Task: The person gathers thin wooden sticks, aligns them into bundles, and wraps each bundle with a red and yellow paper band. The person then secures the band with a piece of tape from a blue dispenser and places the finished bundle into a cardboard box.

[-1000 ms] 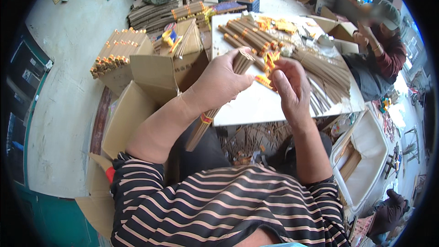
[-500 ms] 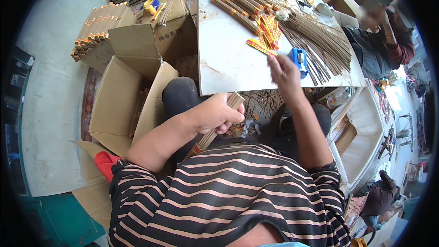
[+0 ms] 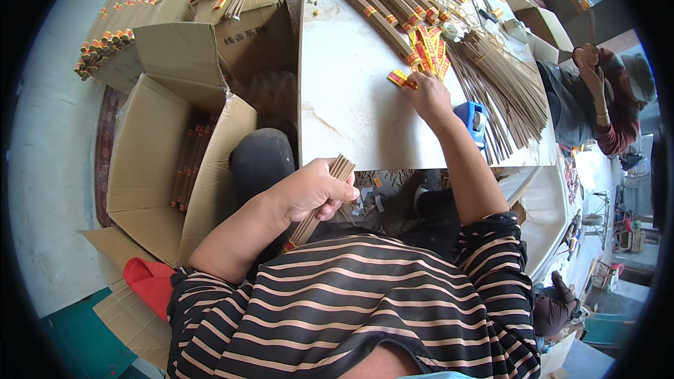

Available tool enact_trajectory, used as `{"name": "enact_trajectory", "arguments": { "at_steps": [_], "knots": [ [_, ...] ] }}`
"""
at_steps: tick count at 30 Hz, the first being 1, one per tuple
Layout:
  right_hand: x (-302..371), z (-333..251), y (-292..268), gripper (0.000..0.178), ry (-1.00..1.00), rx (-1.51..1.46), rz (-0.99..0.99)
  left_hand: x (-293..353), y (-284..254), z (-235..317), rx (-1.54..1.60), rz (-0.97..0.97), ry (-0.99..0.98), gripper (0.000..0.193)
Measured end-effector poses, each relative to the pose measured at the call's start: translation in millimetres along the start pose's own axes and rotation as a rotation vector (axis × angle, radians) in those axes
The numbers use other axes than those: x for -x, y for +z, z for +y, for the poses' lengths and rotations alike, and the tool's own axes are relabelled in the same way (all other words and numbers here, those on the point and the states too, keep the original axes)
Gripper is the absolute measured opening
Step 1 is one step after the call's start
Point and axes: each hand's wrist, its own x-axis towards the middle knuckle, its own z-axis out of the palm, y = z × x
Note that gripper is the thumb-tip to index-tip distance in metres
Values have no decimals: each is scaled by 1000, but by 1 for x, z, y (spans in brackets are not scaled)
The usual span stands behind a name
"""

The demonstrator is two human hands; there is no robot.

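My left hand is closed round a bundle of thin brown incense sticks, held slanted in front of my striped shirt. A red and yellow band shows near the bundle's lower end. My right hand reaches over the white table, its fingers pinched at a red and yellow paper label. Just beyond it lies a loose pile of similar labels. Right of that hand stands a blue tape dispenser. Finished-looking banded bundles lie in a row farther back.
Loose incense sticks spread over the right side of the table. An open cardboard box on the left holds banded bundles. More bundles are stacked behind it. Another person sits beyond the table's right edge.
My right hand has shifted slightly up and left on the table, onto a label. The left hand keeps its hold on the bundle. The whole view has tilted and shifted slightly.
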Motion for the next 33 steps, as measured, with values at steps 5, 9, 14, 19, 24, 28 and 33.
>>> {"name": "enact_trajectory", "arguments": {
  "at_steps": [5, 9, 14, 19, 24, 28, 33],
  "knots": [
    [-7, 13, 7, 19, -41, -66, 43, -9, -7, -1, 51, -36, -24, 17],
    [-11, 14, 0, 15, -45, -161, 49, -11, -9, 0, 65, -46, -13, 17],
    [-15, 23, -7, 22, 14, -279, 8, -10, -7, 3, 62, -44, -14, 17],
    [-14, 18, -13, 26, 42, -162, -44, -11, -7, 0, 46, -52, -13, 16],
    [-13, 26, -11, 25, 15, -103, -74, -9, -2, 2, 28, -38, -7, 16],
    [-7, 20, -17, 17, -9, -218, 79, -6, 2, 1, -12, -32, 10, 16],
    [10, -1, -51, 16, -111, -317, 282, 3, 8, 1, -66, -4, 40, 18]
  ]
}}
